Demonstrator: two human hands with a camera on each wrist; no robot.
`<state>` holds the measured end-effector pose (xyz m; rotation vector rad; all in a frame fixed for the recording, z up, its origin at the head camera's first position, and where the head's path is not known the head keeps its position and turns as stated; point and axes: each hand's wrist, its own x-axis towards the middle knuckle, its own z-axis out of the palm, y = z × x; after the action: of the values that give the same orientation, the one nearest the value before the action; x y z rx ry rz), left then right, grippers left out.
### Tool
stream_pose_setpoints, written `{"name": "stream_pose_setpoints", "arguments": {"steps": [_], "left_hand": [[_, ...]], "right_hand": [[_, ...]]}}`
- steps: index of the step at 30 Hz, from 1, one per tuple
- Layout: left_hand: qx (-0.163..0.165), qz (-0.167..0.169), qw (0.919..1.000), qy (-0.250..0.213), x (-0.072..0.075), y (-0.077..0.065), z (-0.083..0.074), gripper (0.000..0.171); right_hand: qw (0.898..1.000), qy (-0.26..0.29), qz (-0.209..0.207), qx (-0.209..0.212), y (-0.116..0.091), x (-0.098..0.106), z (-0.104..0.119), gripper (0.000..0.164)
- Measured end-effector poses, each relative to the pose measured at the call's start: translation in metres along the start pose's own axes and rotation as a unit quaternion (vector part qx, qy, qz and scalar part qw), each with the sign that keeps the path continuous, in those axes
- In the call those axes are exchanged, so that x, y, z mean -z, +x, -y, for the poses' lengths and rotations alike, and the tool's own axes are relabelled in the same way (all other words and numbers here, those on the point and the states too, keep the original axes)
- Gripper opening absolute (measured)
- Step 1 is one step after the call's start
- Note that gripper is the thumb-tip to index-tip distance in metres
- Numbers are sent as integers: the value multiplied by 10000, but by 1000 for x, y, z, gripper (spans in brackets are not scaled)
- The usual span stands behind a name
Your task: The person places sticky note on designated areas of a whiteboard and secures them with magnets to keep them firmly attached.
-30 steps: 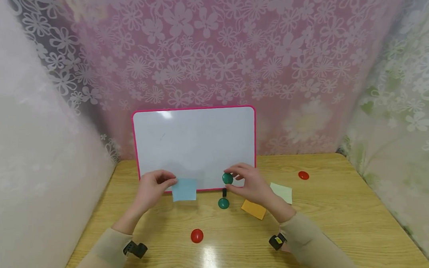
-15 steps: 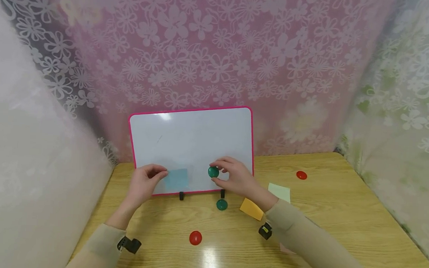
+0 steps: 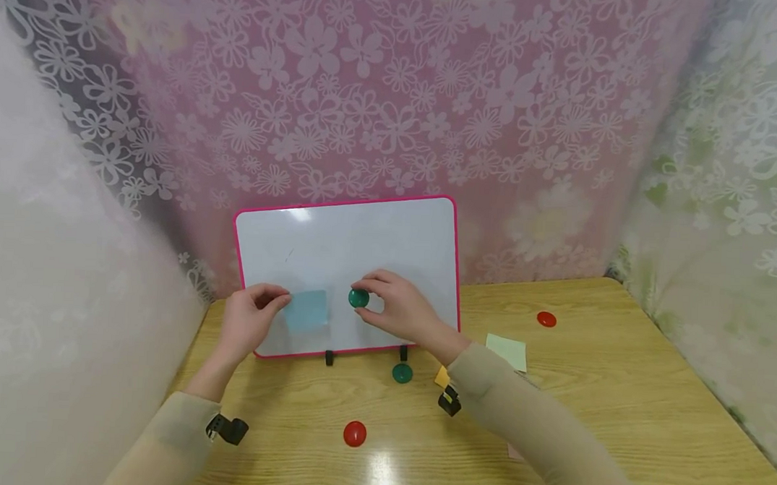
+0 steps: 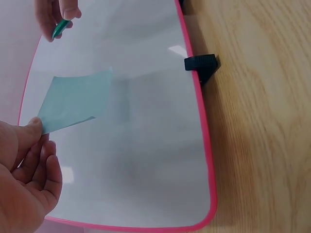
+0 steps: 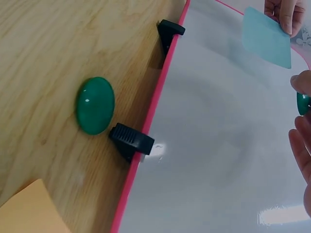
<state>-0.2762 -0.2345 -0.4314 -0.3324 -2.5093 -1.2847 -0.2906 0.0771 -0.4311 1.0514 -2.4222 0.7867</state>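
Note:
My left hand (image 3: 250, 322) pinches a light blue sticky note (image 3: 307, 311) by its left edge between thumb and forefinger. The note is held in front of a whiteboard (image 3: 389, 235) with a pink frame; in the left wrist view it stands out from the board's surface, its lower edge slightly curled. Just to the right of the note, my right hand (image 3: 401, 308) grips a round green magnet (image 3: 358, 298) by its edge with thumb and fingertips. In the right wrist view the held magnet (image 5: 302, 103) shows only partly at the right border.
Two black feet (image 5: 131, 139) support the board's lower edge. A second green magnet (image 3: 402, 373) lies before it, red magnets (image 3: 355, 433) at the front and far right. Orange (image 3: 443, 377), pale green (image 3: 507, 351) and pink notes lie by my right forearm, partly covered.
Both hands have moved left and up across the whiteboard, carrying the blue sticky note and the green magnet. The magnet is now closer to the note.

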Motion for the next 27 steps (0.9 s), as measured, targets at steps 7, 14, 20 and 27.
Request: {"name": "stream_pose_setpoints", "arguments": {"steps": [7,14,20,27], "left_hand": [[70,-83,9998,164,8,9,-1,17],[114,-177,9994,261,11,18,-3,18],[149,-207,9990,367,10,28,-7,20],[182,-223,9991,315,7,42,-13,21]], "right_hand": [[9993,-293,-102,190,19,-5,1,42],[9983,-418,-294,283,38,-7,4,43],[9970,-566,-308,428,54,-8,10,45],[9952,-668,-289,649,69,-5,21,42]]}}
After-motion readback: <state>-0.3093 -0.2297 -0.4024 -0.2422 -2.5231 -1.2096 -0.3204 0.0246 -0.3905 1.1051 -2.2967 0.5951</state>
